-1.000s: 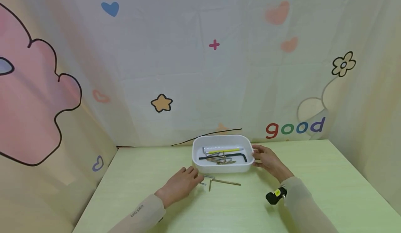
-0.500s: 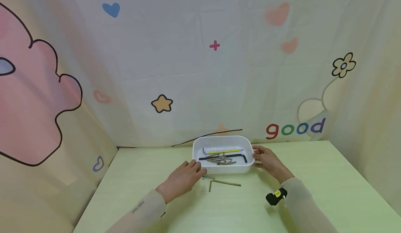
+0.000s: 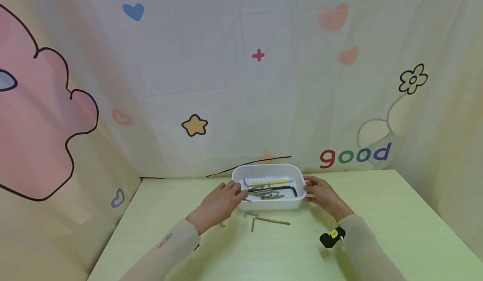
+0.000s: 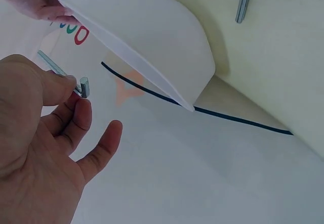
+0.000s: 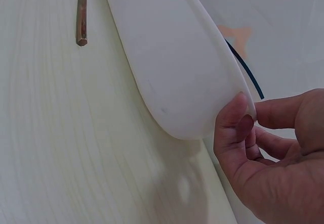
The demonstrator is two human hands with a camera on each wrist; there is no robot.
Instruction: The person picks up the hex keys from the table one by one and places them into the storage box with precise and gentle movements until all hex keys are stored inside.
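Observation:
My left hand (image 3: 220, 203) pinches a small silver hex key (image 4: 85, 86) between thumb and fingertips, by the left front corner of a white plastic box (image 3: 271, 204). In the left wrist view the key's short bent end sticks out past the thumb. On the other side, my right hand (image 3: 322, 193) grips the box's right rim with thumb and fingers. Inside the box lie a large black hex key (image 3: 293, 187), a yellow rod (image 3: 271, 183) and several smaller hex keys in a pile. A brass hex key (image 3: 271, 221) rests on the table before the box.
A short silver hex key (image 3: 251, 214) lies between the box and the brass one. Another small silver piece (image 3: 222, 225) is on the table beside the left wrist, partly hidden. Behind the box hangs a printed curtain (image 3: 226, 84) along the table's back edge.
My left hand has lifted the silver hex key off the table and moved up and forward to the box's left front rim. My right hand stays on the right rim.

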